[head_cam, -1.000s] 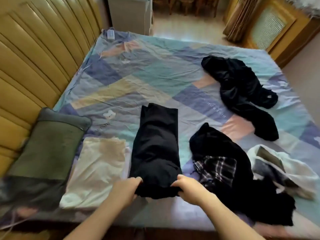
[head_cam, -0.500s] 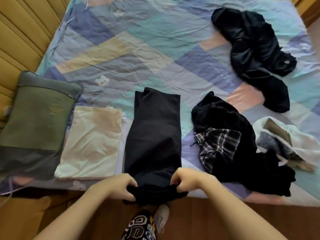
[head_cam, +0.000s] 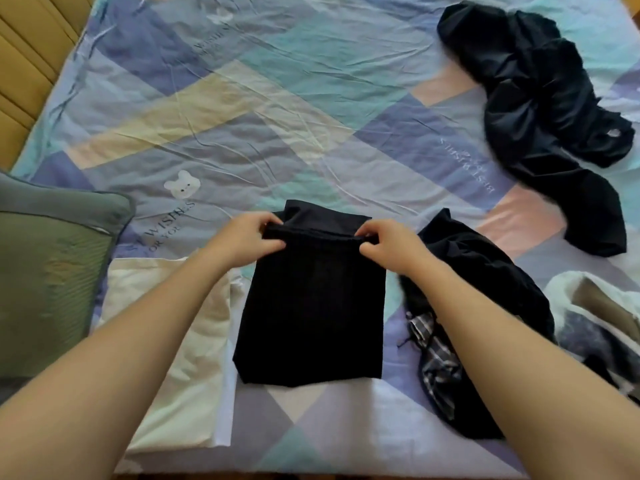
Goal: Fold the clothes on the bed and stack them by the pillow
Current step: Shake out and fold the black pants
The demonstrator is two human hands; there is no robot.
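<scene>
Two hands, left (head_cam: 244,241) and right (head_cam: 388,245), pinching one folded black garment (head_cam: 311,306) mid-bed. Left of grip: one folded cream garment (head_cam: 180,341), one green pillow (head_cam: 45,271). Right: three unfolded heaps.

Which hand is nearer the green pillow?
Left. The left hand pinches the black garment's folded edge on the side facing the green pillow; the right hand pinches the far side.

black garment (head_cam: 311,306), green pillow (head_cam: 48,271), cream cloth (head_cam: 187,341)
</scene>
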